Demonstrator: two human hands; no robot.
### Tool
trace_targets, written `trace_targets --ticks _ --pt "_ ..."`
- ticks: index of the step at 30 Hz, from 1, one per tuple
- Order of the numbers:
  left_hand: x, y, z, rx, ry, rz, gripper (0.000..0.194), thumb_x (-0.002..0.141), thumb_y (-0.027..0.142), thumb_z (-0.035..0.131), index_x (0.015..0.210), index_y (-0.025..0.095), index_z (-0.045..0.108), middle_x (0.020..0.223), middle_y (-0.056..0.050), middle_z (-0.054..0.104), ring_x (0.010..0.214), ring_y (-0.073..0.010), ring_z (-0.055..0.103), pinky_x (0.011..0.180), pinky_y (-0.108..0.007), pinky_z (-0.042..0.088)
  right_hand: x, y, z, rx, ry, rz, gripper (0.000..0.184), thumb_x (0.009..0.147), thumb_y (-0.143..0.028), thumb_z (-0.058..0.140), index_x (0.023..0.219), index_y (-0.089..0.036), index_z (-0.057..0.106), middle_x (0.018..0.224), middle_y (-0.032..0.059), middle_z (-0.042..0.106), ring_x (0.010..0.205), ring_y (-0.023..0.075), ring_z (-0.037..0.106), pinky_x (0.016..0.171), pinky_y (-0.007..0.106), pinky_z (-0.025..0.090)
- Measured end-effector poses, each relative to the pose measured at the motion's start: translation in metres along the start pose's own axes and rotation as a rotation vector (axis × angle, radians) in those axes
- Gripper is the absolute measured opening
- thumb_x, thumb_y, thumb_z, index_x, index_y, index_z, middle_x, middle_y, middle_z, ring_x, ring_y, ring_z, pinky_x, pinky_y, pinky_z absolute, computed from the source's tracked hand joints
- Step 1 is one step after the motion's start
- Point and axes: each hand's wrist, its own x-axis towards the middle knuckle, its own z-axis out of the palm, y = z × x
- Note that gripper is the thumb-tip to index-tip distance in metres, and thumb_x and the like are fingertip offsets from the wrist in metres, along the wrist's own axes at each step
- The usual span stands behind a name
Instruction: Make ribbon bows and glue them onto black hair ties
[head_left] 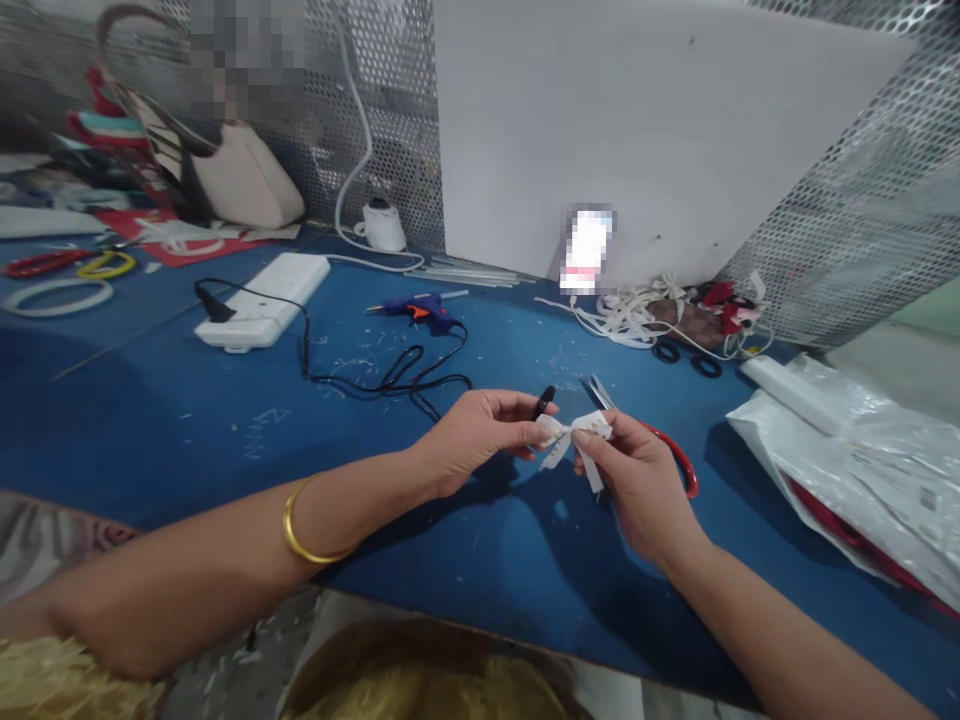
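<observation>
Between my two hands is a small white ribbon bow (568,430) with thin dark and gold marks and two tails hanging down. My left hand (480,436) pinches its left loop. A slim black piece (545,402), perhaps a hair clip, sticks up from the same fingers. With thumb and fingers, my right hand (637,470) grips the right loop near the knot. Scissors with red handles (684,462) show behind the right hand, blades pointing away from me. Whether that hand holds them or they lie on the table, I cannot tell.
On the blue table (465,540) lie a blue glue gun (424,308), its black cord and a white power strip (266,300). A lit phone (587,250) leans on the white board above tangled white cords (630,315). Plastic packaging (855,470) is at right, a handbag (244,180) at back left.
</observation>
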Motion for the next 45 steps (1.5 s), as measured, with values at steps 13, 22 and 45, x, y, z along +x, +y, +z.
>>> trace_targets --ticks 13,22,45 --pt "-0.005 0.005 0.005 0.043 -0.005 0.070 0.024 0.077 0.024 0.068 0.098 0.014 0.072 0.094 -0.007 0.074 0.081 -0.0157 0.068 0.075 -0.025 0.052 -0.005 -0.019 -0.018 -0.902 -0.155 -1.148 0.025 0.082 0.000 0.046 0.095 -0.017 0.061 0.084 0.0071 0.063 0.077 0.0156 0.059 0.067 0.028 0.048" --pt "-0.016 0.007 0.010 0.158 -0.002 0.148 0.019 0.071 0.020 0.072 0.090 0.018 0.076 0.090 -0.003 0.075 0.086 -0.0189 0.069 0.084 -0.029 0.054 -0.014 -0.020 -0.022 -1.082 -0.179 -1.394 0.019 0.086 -0.010 0.046 0.095 -0.015 0.063 0.081 0.0094 0.066 0.077 0.0185 0.062 0.067 0.034 0.054" --pt "-0.025 0.006 0.003 0.777 -0.093 0.581 0.023 0.083 0.026 0.060 0.102 0.027 0.072 0.093 -0.005 0.075 0.084 -0.0200 0.071 0.073 -0.026 0.055 -0.028 -0.030 -0.022 -1.153 -0.156 -1.374 0.015 0.084 -0.015 0.053 0.093 -0.017 0.065 0.078 0.0084 0.069 0.073 0.0192 0.066 0.068 0.035 0.057"
